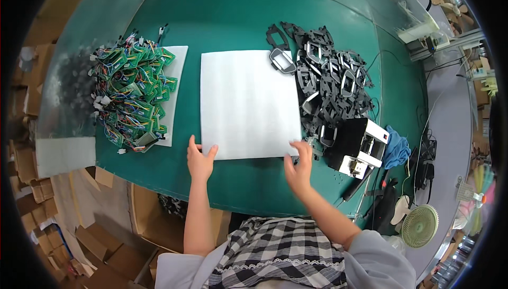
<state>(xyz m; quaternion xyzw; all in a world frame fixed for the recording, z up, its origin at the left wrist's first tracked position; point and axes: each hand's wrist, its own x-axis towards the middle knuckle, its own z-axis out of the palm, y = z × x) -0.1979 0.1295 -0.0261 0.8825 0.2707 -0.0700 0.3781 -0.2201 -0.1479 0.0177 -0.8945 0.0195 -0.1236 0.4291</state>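
A square white foam sheet [250, 104] lies flat on the green tabletop in front of me. At its near left corner is my left hand [200, 163], fingers apart, the thumb on or against the near edge. My right hand [299, 170] is at the near right corner with thumb and fingers spread; the fingertips touch or nearly touch the sheet. A grey-rimmed black plastic frame [282, 60] overlaps the sheet's far right corner.
To the left, wired green circuit boards [135, 90] are heaped on another white sheet [177, 77]. Black plastic frames [333, 77] pile up on the right. Nearer stand a black-and-white machine [360, 146], a blue cloth [397, 149] and a small green fan [419, 226].
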